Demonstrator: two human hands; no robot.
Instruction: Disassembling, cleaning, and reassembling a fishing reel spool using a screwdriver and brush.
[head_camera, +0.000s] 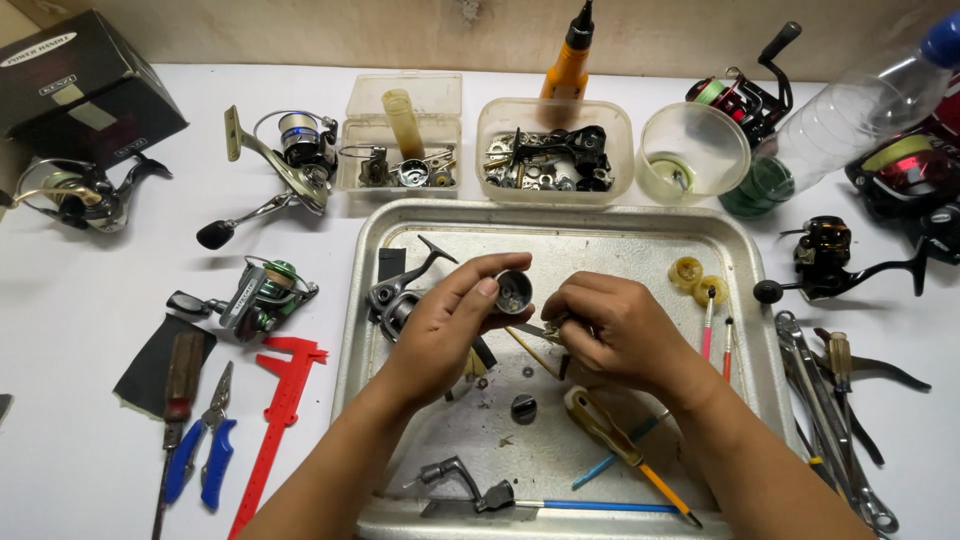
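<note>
While 2 hands meet over a metal tray (745, 300), left hand (440, 330) pinching a small grey spool cup (513, 291), right hand (610, 330) clenched on a thin tool (535, 329) beside it, reel body (395, 295) just left, screwdriver (620, 445) below.

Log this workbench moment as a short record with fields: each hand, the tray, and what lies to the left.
left hand: holds a small round metal reel part above the tray
right hand: works a thin tool at that part
metal tray: screwdriver, dark reel body, loose washers
left of tray: red caliper, blue-handled pliers, green spinning reel
</note>
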